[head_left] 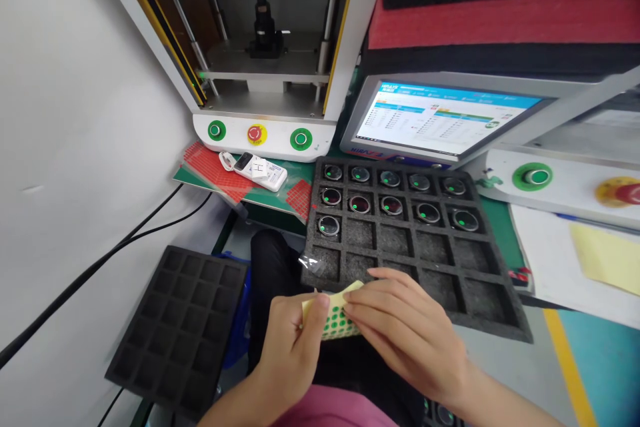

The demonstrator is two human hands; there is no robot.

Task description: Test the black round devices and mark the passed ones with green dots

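My left hand (pixel 293 340) holds a small yellow sheet of green dot stickers (pixel 334 317) in front of me. My right hand (pixel 407 327) rests its fingertips on the sheet's right edge, pinching at it. Just beyond the hands lies a black foam tray (pixel 480 300) with square pockets. Its two far rows and one pocket of the third row hold round lens-like parts (pixel 359 203), several marked with a green dot. The near pockets hold nothing.
An empty black foam tray (pixel 180 327) lies at the lower left. A press machine (pixel 260 127) with green and red buttons stands behind, a white handheld device (pixel 257 169) on red sticker sheets before it. A tilted screen (pixel 440 120) and another button console (pixel 560 180) sit right.
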